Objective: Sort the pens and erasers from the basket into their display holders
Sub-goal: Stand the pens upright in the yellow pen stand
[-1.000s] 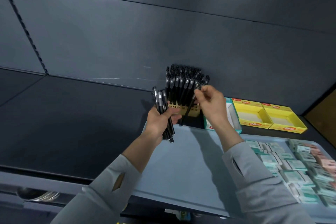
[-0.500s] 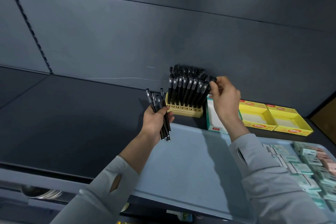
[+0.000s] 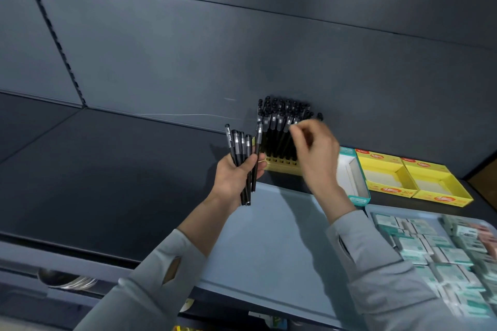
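My left hand (image 3: 236, 174) is shut around a bundle of several black pens (image 3: 240, 145), held upright just left of the yellow pen holder (image 3: 279, 162). The holder stands at the back wall and is packed with black pens (image 3: 279, 121). My right hand (image 3: 317, 150) hovers blurred in front of the holder's right side, fingers loosely curled with nothing seen in them. The grey-blue basket (image 3: 269, 250) lies below my arms, with several packaged erasers (image 3: 430, 244) heaped at its right end.
A teal-rimmed white box (image 3: 355, 183) sits right of the pen holder, then two yellow display boxes (image 3: 387, 177) (image 3: 441, 185). The dark shelf (image 3: 107, 169) stretches left. The back wall is close behind the holder.
My right hand carried one pen to the holder's right side, let it go there, and has swung back left in front of the holder. The left hand kept its bundle.
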`<control>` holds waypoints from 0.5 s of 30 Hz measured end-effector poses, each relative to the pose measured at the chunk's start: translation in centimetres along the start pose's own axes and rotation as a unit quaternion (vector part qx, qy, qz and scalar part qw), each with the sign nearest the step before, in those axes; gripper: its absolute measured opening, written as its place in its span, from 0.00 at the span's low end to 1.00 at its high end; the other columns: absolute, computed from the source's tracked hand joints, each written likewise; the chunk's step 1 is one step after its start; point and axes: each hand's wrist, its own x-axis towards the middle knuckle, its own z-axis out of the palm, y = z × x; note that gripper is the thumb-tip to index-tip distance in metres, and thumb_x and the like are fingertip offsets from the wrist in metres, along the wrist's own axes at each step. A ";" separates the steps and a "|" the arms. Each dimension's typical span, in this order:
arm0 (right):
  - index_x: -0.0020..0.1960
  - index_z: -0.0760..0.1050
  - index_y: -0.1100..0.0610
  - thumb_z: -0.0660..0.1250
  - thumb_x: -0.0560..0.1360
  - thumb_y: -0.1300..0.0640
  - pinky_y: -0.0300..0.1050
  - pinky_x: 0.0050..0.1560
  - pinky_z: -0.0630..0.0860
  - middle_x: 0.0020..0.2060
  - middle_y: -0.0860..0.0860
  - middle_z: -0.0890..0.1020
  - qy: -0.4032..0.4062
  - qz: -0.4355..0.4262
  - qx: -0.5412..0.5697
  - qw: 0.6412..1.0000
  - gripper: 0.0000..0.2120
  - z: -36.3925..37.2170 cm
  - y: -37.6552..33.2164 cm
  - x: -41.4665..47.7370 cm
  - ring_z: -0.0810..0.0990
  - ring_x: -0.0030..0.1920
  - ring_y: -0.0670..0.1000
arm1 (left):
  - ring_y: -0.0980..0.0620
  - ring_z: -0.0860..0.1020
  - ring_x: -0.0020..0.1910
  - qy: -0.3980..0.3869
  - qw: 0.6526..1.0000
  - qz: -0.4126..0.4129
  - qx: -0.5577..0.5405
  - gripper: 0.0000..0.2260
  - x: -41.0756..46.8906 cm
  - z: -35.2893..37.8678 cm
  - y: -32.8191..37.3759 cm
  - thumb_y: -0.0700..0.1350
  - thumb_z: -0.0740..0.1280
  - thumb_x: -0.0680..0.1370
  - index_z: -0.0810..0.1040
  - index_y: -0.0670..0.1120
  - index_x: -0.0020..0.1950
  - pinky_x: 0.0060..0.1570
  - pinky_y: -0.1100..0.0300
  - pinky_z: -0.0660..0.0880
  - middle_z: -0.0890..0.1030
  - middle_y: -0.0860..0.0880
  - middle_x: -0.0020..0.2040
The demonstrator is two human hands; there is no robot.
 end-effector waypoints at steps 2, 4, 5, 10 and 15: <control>0.45 0.80 0.53 0.67 0.77 0.49 0.41 0.44 0.73 0.41 0.47 0.82 -0.084 0.005 0.048 0.995 0.08 1.0 -1.4 -0.3 0.78 0.41 0.46 | 0.48 0.84 0.47 -0.011 1.000 0.008 0.012 0.06 0.0 0.0 0.0 0.37 0.64 0.80 0.78 0.42 0.55 0.50 0.56 0.81 0.85 0.45 0.46; 0.45 0.81 0.53 0.69 0.76 0.50 0.36 0.43 0.73 0.39 0.46 0.83 -0.155 0.053 0.103 0.981 0.07 1.9 -2.4 -0.5 0.79 0.41 0.44 | 0.48 0.84 0.47 -0.025 0.999 0.015 0.034 0.07 0.0 -0.1 0.1 0.37 0.65 0.80 0.78 0.41 0.56 0.49 0.56 0.81 0.85 0.44 0.48; 0.45 0.81 0.53 0.70 0.76 0.51 0.34 0.43 0.73 0.38 0.45 0.83 -0.175 0.081 0.122 0.974 0.06 2.3 -2.5 -0.5 0.79 0.40 0.42 | 0.47 0.84 0.48 -0.029 0.998 0.016 0.046 0.07 0.0 -0.2 0.2 0.37 0.65 0.80 0.78 0.41 0.57 0.50 0.56 0.81 0.85 0.43 0.49; 0.41 0.78 0.52 0.71 0.76 0.56 0.40 0.35 0.76 0.36 0.50 0.81 -0.179 0.162 0.192 0.951 0.06 3.1 -2.2 0.2 0.79 0.36 0.48 | 0.49 0.84 0.48 0.016 0.999 0.015 0.044 0.06 0.3 -1.3 0.5 0.40 0.67 0.79 0.80 0.42 0.55 0.47 0.58 0.80 0.85 0.44 0.48; 0.41 0.75 0.51 0.69 0.77 0.54 0.44 0.34 0.80 0.35 0.50 0.82 -0.091 0.122 0.151 0.977 0.06 2.7 -1.6 1.3 0.83 0.34 0.51 | 0.55 0.79 0.34 0.071 0.997 0.007 0.004 0.08 0.7 -3.0 1.1 0.43 0.63 0.82 0.79 0.47 0.58 0.38 0.61 0.78 0.83 0.48 0.42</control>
